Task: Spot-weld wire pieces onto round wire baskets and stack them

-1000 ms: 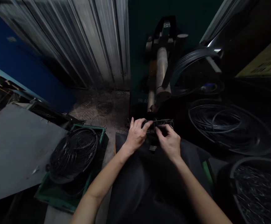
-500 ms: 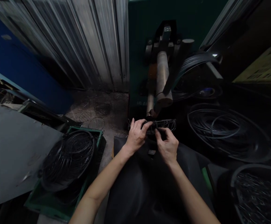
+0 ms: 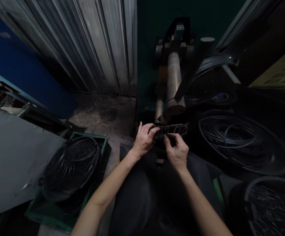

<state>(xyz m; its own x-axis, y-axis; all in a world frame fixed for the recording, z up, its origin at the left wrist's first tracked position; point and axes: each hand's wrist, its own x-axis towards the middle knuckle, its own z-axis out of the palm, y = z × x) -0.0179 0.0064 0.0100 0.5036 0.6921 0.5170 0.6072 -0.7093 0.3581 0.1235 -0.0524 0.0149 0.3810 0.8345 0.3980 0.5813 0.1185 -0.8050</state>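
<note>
I had the wire frame (image 3: 173, 130) held up just beyond the fingertips, spanning the gap between the two hands and reaching past both. My left hand (image 3: 144, 140) was curled partly closed, its fingers over the frame's left part and its thumb angled in along it. My right hand (image 3: 177, 150) was drawn into a small pinch that seemed to have hold of the near edge; exactly which wire lay between the tips was too dark to make out.

I judged the frame light and springy: thin, stiff rods that would bend under a hard squeeze, smooth enough to roll in a loose grip. I would have taken it by the long outer wires, one hand toward each end, rather than by a single cross rod.

Its long axis ran left to right across the front of both hands, the right end tipped slightly up in view. Beyond the hands stood a metal cylinder (image 3: 174, 80); nearer than them lay a dark apron (image 3: 142, 196).
</note>
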